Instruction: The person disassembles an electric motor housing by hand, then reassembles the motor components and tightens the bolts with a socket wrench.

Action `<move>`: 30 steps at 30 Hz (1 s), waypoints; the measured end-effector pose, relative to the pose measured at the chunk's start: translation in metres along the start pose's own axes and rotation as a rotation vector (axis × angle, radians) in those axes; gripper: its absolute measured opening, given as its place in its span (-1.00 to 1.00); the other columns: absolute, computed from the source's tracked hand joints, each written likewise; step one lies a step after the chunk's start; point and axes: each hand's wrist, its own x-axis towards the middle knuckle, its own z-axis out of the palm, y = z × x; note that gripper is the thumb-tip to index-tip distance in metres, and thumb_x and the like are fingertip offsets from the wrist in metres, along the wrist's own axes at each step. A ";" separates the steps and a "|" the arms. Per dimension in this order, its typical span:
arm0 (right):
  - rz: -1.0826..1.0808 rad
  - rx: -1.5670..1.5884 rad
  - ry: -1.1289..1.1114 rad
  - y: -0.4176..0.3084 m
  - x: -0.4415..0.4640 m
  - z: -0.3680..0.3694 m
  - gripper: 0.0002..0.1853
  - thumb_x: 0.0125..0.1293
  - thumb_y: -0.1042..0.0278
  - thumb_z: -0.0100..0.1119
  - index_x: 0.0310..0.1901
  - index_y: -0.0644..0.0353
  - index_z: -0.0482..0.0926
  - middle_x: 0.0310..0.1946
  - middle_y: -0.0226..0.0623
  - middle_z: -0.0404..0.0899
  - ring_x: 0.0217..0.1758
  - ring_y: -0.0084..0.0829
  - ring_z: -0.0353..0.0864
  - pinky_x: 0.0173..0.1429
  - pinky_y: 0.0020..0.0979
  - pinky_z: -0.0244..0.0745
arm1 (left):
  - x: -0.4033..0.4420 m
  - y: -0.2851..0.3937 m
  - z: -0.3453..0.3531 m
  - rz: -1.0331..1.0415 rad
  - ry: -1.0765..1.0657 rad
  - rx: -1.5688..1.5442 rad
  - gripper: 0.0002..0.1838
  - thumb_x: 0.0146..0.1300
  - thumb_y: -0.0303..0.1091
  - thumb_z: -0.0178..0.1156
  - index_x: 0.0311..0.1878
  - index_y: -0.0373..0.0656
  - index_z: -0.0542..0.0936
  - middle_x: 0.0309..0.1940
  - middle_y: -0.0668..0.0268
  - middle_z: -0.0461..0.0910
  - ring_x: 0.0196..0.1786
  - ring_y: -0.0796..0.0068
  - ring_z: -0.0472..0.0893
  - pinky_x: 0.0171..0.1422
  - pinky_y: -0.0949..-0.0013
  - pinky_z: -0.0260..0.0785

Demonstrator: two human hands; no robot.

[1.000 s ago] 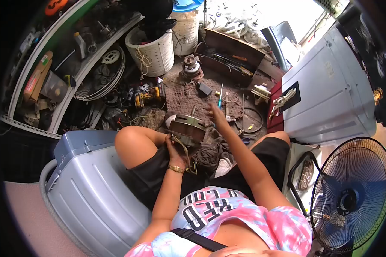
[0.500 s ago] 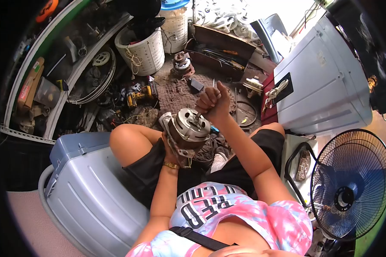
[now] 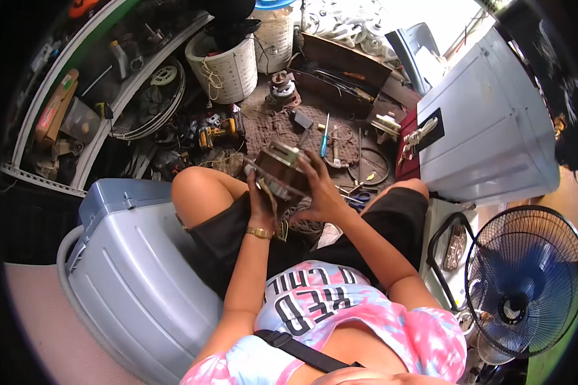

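Note:
An electric motor with a metal housing is held over my lap, tilted, its shaft pointing up toward the floor mat. My left hand grips its lower left side, a gold bracelet at the wrist. On the right side of the housing, my right hand has its fingers wrapped over the upper edge, thumb below. Yellowish wires hang under the motor near my left wrist. Beyond it on the mat lies a screwdriver with a blue handle, and a dark block.
A second motor stands farther back by a metal toolbox. A yellow drill and a white basket are left of it. Blue-handled scissors lie by my right knee. A fan stands at right, grey casings on both sides.
My right hand has come down from above the motor and now holds its side. The motor has turned, its round end face tipping away from view. The camera view has shifted slightly.

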 end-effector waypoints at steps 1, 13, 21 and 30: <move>0.015 0.011 0.066 0.000 -0.003 0.006 0.24 -0.46 0.09 0.60 0.35 0.10 0.06 0.28 0.06 0.08 0.31 0.16 0.12 0.34 -0.05 0.14 | 0.000 -0.002 -0.001 0.043 0.017 0.100 -0.26 0.19 0.31 -0.12 0.25 -0.07 0.31 0.09 0.24 0.44 0.12 0.25 0.45 0.08 0.12 0.41; 0.565 1.521 0.471 0.027 0.021 -0.024 -0.50 0.12 0.18 0.17 0.08 0.24 0.42 -0.07 -0.23 0.56 -0.04 -0.29 0.58 0.12 -0.25 0.47 | -0.007 0.123 0.146 0.653 -0.117 1.432 -0.65 0.15 -0.16 0.25 -0.08 -0.17 0.56 -0.42 0.39 0.51 -0.39 0.64 0.43 -0.36 0.56 0.33; 0.693 1.682 0.336 0.118 0.076 0.019 -0.45 0.12 0.11 0.17 0.12 0.22 0.40 -0.03 -0.26 0.54 0.03 -0.34 0.52 0.16 -0.29 0.39 | 0.199 0.173 0.010 -0.395 -0.301 1.150 -0.13 0.10 0.37 0.07 0.37 0.07 0.19 0.20 0.25 0.31 0.08 0.34 0.42 0.14 0.16 0.33; 1.037 1.737 0.372 0.292 0.065 0.165 -0.45 0.10 0.18 0.20 0.12 0.22 0.40 -0.05 -0.30 0.55 0.00 -0.39 0.53 0.13 -0.31 0.42 | 0.294 0.073 -0.172 -0.418 -0.031 0.617 -0.16 -0.02 0.14 0.31 0.27 -0.12 0.29 0.15 0.24 0.44 0.13 0.32 0.49 0.22 0.19 0.34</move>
